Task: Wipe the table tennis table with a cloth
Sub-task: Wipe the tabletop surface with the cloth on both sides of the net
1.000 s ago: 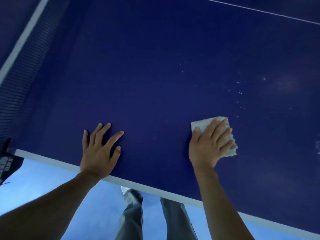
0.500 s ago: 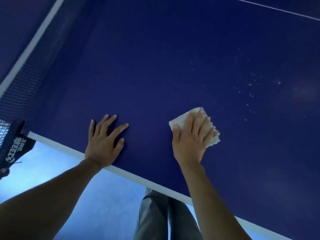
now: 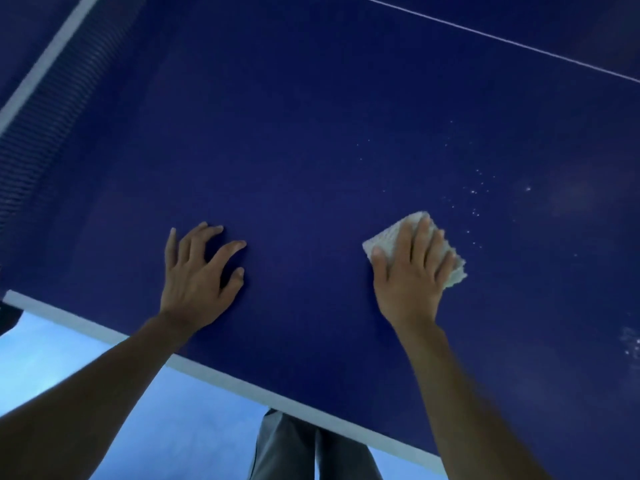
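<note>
Right hand point(image 3: 410, 282) presses cloth point(image 3: 391, 237) flat on table point(image 3: 311, 133); left hand point(image 3: 197, 275) braces.

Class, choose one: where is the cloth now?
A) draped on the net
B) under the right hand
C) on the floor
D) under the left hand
B: the right hand presses flat on the white cloth, while the left hand rests bare on the table.

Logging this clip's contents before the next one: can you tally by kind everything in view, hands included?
Dark blue table tennis table with white edge lines: 1
Dark mesh net: 1
White textured cloth: 1
Bare hands: 2, left hand and right hand
Grey trouser legs: 2
Total: 7
</note>
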